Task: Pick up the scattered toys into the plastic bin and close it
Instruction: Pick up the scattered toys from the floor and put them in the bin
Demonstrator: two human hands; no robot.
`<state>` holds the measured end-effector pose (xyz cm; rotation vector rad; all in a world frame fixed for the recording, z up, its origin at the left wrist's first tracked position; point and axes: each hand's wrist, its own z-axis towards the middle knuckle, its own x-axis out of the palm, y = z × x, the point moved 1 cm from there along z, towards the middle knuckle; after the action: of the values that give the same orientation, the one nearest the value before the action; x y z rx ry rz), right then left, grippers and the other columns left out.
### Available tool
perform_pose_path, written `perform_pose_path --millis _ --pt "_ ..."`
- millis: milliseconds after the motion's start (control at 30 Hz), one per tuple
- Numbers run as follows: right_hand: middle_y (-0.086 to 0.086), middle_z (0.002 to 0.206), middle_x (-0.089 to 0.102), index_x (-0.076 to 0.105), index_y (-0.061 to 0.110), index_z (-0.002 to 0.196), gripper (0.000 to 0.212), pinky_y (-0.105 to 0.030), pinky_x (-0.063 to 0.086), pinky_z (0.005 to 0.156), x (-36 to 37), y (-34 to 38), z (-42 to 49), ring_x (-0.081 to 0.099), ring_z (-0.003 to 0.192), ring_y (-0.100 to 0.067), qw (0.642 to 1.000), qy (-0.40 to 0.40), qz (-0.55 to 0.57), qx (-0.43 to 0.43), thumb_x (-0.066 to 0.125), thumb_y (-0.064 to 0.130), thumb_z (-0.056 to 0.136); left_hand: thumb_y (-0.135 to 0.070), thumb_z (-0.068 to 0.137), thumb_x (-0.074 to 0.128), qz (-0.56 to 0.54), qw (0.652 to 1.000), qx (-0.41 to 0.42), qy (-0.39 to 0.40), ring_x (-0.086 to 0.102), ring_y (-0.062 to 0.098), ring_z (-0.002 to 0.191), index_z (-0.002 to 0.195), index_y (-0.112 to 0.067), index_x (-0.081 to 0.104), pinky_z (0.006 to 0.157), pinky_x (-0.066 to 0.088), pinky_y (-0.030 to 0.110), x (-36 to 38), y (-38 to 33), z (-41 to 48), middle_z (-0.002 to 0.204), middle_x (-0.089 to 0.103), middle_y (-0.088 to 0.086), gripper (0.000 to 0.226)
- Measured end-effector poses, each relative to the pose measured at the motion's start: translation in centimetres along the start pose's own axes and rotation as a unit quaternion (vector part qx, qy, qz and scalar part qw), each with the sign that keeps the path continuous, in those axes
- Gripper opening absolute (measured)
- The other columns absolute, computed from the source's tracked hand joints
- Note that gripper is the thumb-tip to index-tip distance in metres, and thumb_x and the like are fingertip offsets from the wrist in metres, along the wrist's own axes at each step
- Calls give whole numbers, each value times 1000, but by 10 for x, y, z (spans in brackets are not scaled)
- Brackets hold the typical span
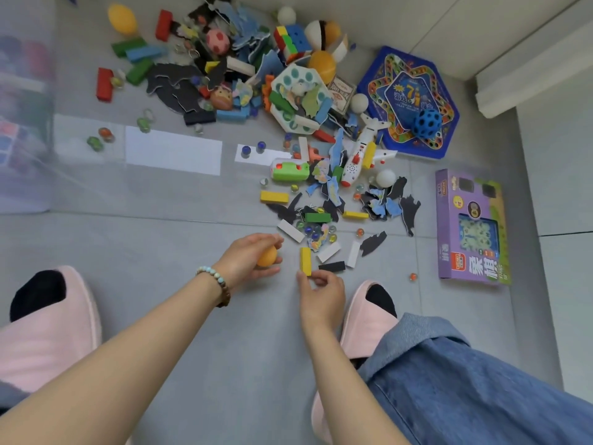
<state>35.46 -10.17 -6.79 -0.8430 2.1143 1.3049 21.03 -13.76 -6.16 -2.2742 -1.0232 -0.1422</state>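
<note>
My left hand [247,263] grips a small orange ball [267,256] just above the grey floor. Beside it, my right hand [321,292] pinches the near end of a yellow block [305,260] lying on the floor. The clear plastic bin [25,123] stands at the far left, blurred, with toys visible through its wall. Scattered toys cover the floor ahead: coloured blocks, marbles, dark puzzle pieces, a toy plane [362,152], a colour cube [292,40] and several balls.
A blue hexagonal game board [407,101] with a blue holed ball on it lies at the far right. A purple game box [470,226] lies to the right. My pink slippers [48,326] flank my arms. A white wall edge runs along the right.
</note>
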Motion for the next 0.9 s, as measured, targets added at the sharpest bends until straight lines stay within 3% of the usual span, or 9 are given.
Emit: perform_pose_path --millis 67,167,267,400,500,567,733,900 --pt "-4 93 64 63 17 86 14 -19 42 68 1 8 1 56 75 -13 997 5 71 -1 73 21 78 -35 91 54 0 1000 -10 10 61 16 80 91 -16 63 70 57 28 1 -3 0 100 60 3 21" --pt "-6 92 65 66 17 87 14 -18 44 69 -3 22 -3 52 71 -10 987 67 139 -46 75 18 76 -54 83 56 17 996 -43 73 65 18 93 106 -22 62 75 58 31 8 -1 -1 105 63 3 40" --pt "0 108 62 63 27 90 20 -11 44 72 -9 28 -5 53 83 -10 978 143 133 -71 76 24 76 -42 87 58 -2 996 -31 81 64 12 78 104 -20 61 67 58 25 14 0 -3 96 59 3 28" --pt "-4 125 49 55 23 108 38 -18 43 81 -36 19 28 49 108 -14 983 -7 182 14 75 27 77 -32 94 51 -14 999 -27 35 59 14 76 92 -19 62 61 59 22 12 -2 1 96 56 2 18" --pt "-5 135 37 51 26 120 55 -36 38 104 -34 9 51 39 126 -22 992 0 110 53 77 35 72 -29 93 53 -19 998 -36 50 60 14 78 95 -19 62 64 59 26 11 -4 3 98 57 1 13" --pt "-3 136 34 52 27 121 60 -39 33 109 -22 10 55 35 127 -23 999 13 39 34 79 40 68 -24 91 57 -22 998 -32 54 60 14 79 98 -21 62 66 59 27 12 -5 4 97 57 1 9" --pt "-2 132 34 54 25 119 55 -27 32 99 3 13 51 32 119 -21 999 -15 -16 -26 78 32 70 -13 88 61 -1 998 -17 60 62 16 87 111 -28 60 63 60 27 11 -10 4 96 58 3 28" --pt "0 130 36 56 22 120 49 -16 30 92 2 5 44 34 118 -17 998 0 -8 -67 76 23 75 -15 88 60 12 998 -17 63 63 14 89 106 -30 62 57 58 21 8 -17 2 98 59 1 23"
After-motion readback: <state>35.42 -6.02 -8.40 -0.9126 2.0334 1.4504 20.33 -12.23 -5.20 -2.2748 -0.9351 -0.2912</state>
